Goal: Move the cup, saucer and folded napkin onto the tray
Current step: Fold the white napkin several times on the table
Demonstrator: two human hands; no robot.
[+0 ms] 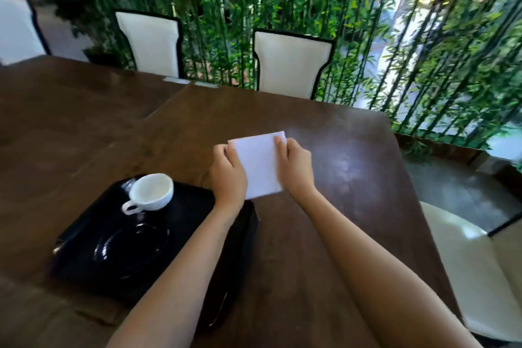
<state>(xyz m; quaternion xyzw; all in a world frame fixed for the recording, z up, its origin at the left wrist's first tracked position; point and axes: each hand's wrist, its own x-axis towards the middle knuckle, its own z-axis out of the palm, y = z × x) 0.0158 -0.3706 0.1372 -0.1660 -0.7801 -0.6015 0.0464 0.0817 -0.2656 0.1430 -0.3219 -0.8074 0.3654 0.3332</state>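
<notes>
A white folded napkin [258,165] is held between my two hands over the brown table, just right of the tray's far corner. My left hand [227,175] grips its left edge and my right hand [295,168] grips its right edge. The black tray [84,230] lies at the lower left. A white cup [152,191] stands on the tray's far part, handle toward me. A glossy black saucer [132,248] lies on the tray in front of the cup. My left forearm hides part of the tray's right side.
The brown wooden table [339,206] reaches to a rounded far right corner. White chairs [291,65] stand along its far side, and another chair [480,277] is at the right. A screen of bamboo plants [423,51] stands behind.
</notes>
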